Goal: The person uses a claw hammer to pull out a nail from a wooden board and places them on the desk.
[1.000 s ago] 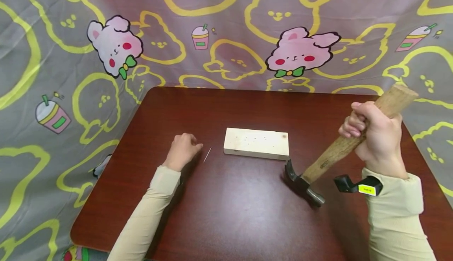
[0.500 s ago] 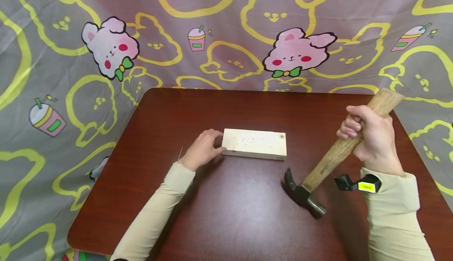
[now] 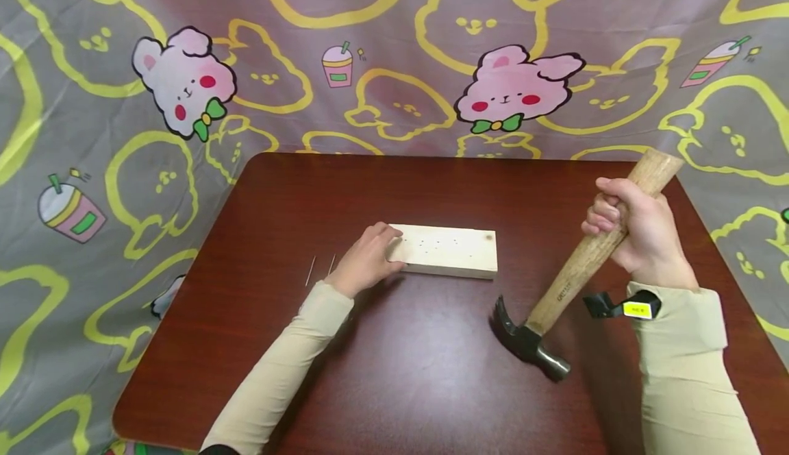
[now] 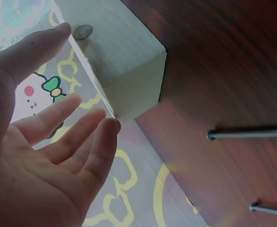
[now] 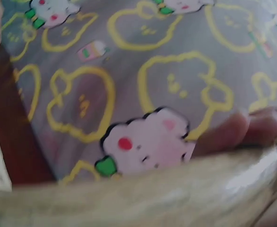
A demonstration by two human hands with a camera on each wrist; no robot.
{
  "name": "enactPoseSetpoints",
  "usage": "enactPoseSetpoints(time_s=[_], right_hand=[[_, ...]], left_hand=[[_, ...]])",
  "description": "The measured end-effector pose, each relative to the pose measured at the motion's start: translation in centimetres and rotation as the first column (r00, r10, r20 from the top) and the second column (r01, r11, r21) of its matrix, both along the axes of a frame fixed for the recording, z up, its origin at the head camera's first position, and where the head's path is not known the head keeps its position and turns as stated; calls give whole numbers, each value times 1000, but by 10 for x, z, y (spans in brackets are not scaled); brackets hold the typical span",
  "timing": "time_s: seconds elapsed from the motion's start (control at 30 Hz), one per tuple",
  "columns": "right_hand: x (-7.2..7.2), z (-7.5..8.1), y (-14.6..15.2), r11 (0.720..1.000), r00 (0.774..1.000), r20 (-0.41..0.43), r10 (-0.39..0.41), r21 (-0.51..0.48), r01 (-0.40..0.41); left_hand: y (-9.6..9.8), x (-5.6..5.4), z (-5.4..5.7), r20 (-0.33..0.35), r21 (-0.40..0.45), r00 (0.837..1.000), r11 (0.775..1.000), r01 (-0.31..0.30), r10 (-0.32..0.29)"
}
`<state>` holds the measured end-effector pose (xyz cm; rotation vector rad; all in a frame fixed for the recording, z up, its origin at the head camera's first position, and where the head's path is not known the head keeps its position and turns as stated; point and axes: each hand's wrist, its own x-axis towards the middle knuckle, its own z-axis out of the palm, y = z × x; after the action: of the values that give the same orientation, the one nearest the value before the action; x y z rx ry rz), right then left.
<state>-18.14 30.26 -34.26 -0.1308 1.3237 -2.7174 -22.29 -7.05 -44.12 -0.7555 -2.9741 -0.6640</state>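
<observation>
A pale wooden block (image 3: 446,249) lies on the table, with several small dark marks on its top. At its left end is my left hand (image 3: 368,260), thumb at the near side and fingers over the far corner. The left wrist view has this hand (image 4: 53,146) with spread, fairly straight fingers beside the block's edge (image 4: 138,90); firm contact is unclear. My right hand (image 3: 641,229) grips a claw hammer (image 3: 573,284) by its wooden handle, its head hanging low to the right of the block. That handle (image 5: 129,203) crosses the bottom of the right wrist view.
Two thin nails (image 3: 311,271) lie on the table left of my left hand, partly behind it; both nails (image 4: 252,134) show in the left wrist view. The dark red-brown table (image 3: 431,345) meets a patterned cloth (image 3: 401,44) at the back and left.
My left hand has moved right from beside the nails to the block's left end, its fingers spreading. The right hand still holds the hammer, which shifted slightly left in view.
</observation>
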Motion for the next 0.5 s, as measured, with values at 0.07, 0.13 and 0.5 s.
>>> enactPoseSetpoints(time_s=[0.07,0.13,0.5], right_hand=[[-6,-5,1,1000,1000,-1,2,0,-2],[-12,-10,1,999,999,3,-39,4,39],[-40,-39,5,881,890,-35,-454,129,454]], left_hand=[[1,0,-1,7,-4,1000,1000,-1,1],[2,-1,-2,10,-4,1000,1000,-2,2],[6,-3,-5,-10,-2,1000,1000,-6,6]])
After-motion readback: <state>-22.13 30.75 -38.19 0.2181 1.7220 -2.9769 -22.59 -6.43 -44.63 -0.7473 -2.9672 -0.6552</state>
